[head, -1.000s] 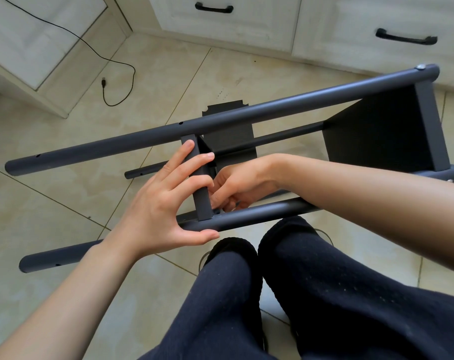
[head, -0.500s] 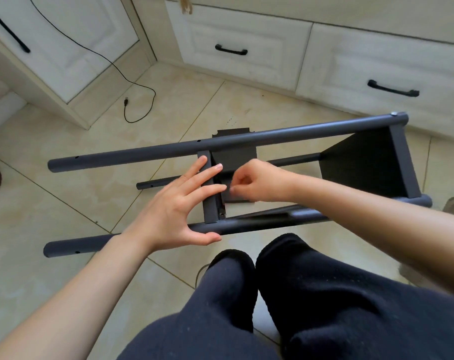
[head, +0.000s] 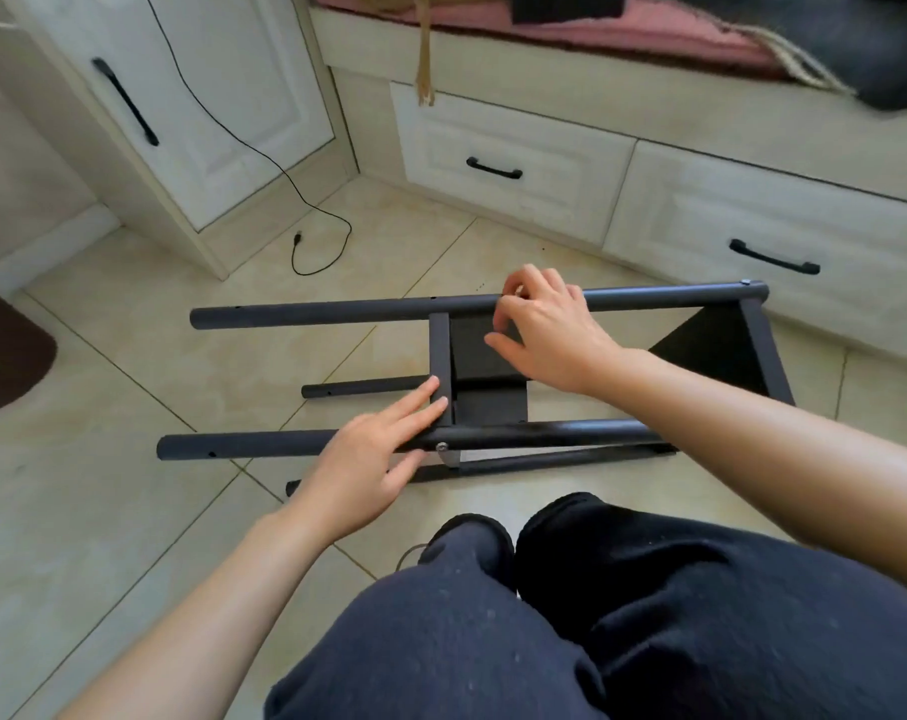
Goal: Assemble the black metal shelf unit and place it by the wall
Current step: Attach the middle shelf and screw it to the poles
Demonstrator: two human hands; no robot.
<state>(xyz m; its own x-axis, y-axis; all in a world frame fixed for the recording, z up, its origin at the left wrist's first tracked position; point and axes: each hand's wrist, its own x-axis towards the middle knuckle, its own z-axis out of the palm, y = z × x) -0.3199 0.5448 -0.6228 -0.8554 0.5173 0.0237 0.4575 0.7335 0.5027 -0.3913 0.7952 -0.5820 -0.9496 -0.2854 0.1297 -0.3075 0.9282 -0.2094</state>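
While the half-built shelf unit (head: pixel 493 366) lies on its side on the tiled floor (head: pixel 129 356), its near pole is steadied by the left hand (head: pixel 368 470), fingers flat. Something small, not identifiable, is pinched at the far pole by the right hand (head: pixel 550 330). Rigid, smooth metal is judged best held by the poles near the shelf joints.

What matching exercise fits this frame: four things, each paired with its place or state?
Things:
1. left hand
2. right hand
3. black cable
4. brown mat

Places or states:
A. loose on the tiles by the cabinet
B. at the far upper pole, fingers curled, pinching something small
C. at the left edge of the floor
D. fingers straight, resting on the near pole and the shelf's edge

Pairs: 1-D, 2-B, 3-A, 4-C
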